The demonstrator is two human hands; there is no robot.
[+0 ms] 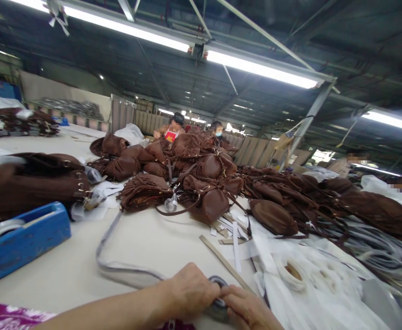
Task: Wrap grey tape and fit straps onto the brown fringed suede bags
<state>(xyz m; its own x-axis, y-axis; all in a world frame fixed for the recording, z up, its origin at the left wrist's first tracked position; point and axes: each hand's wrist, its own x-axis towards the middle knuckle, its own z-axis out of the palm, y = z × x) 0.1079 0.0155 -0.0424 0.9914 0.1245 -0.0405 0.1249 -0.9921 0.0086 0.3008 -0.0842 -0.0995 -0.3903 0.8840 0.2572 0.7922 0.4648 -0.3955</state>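
- Gripping position: the left hand [195, 291] and the right hand [249, 309] meet at the bottom centre of the view, fingertips close together over the grey coil [217, 279].
- Left-hand grip: narrow, fingers curled into a loose fist, with the thumb and forefinger pinching the coil's edge.
- Right-hand grip: narrow, with bent fingers against the same coil from the opposite side; the thumb's exact contact cannot be told.
- Coil location: between the two hands, above the near part of the pale table [173, 238]; part of it lies hidden by the fingers.
- Grey strip [101, 250]: extends from beside a fringed brown bag [145, 190], bends on the table and passes behind the left hand. Its connection to the coil cannot be confirmed.
- Left area: a worn blue tape dispenser [46, 243] holds a tape roll [4, 229]; a large brown bag [35, 183] lies behind it.
- Centre area: brown bags [190, 153] form a heap beyond the hands.
- Right area: a narrow tan strip [224, 263] lies diagonally near the right hand, beside white sheeting [311, 284].
- Background: a person in a red apron [171, 136] is behind the heap; lit tube lamps [261, 69] hang overhead.
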